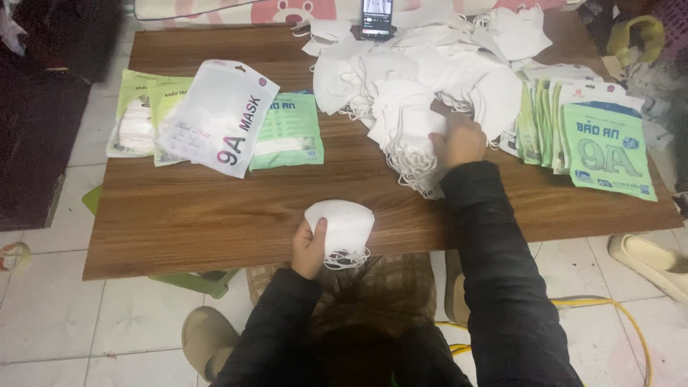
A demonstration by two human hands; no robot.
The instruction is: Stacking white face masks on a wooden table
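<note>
My left hand (309, 247) grips a small stack of folded white face masks (342, 228) at the near edge of the wooden table (201, 215). Farther out, my right hand (459, 140) reaches into a big loose heap of white masks (408, 79) and rests on the masks at its near side. Whether its fingers have closed on a mask I cannot tell. Both arms wear black sleeves.
Filled mask packets, white and green (222, 118), lie at the table's left. A fanned row of empty green and white pouches (602, 143) lies at the right. A phone (377, 18) stands at the far edge. Slippers and a yellow cable (631, 315) are on the tiled floor.
</note>
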